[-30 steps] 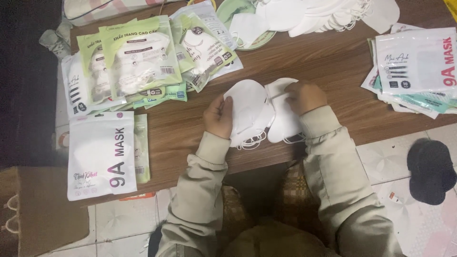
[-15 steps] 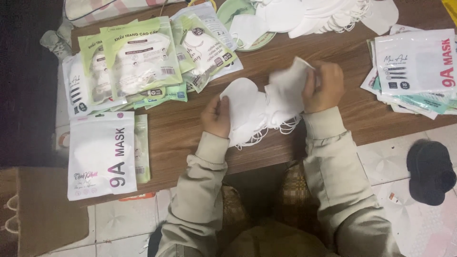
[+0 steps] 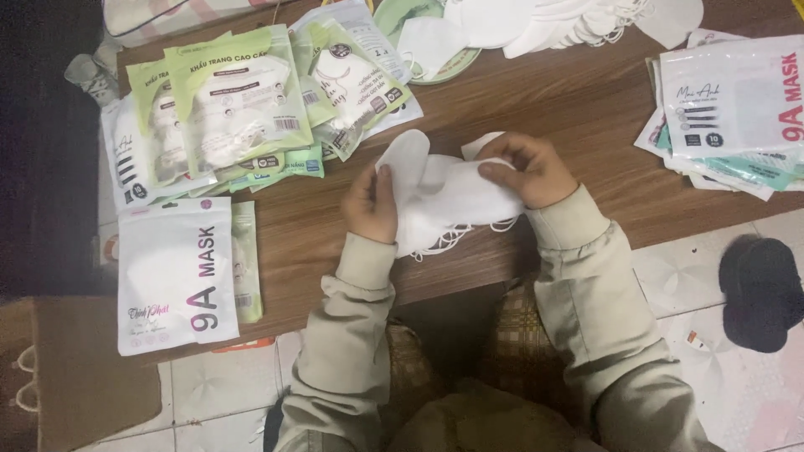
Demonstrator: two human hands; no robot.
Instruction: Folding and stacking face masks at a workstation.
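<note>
Moved: right hand has come down from its raised position and lies on the mask stack.
Masks: white, thin, soft, light; loose ear loops trail at the near edge.
Place: on the desk, between both hands.
Fingers: left hand pinches the left end; right curls over the top.
Hold: best by both ends.
Around: mask packets left.

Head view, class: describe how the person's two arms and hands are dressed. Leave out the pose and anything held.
Both arms wear long, loose beige sleeves of a jacket, creased along the forearm, ending in ribbed cuffs at the wrists. The left hand and right hand are bare: no gloves, and no rings or watch that I can see. The left sleeve and right sleeve match, with no markings.
</note>
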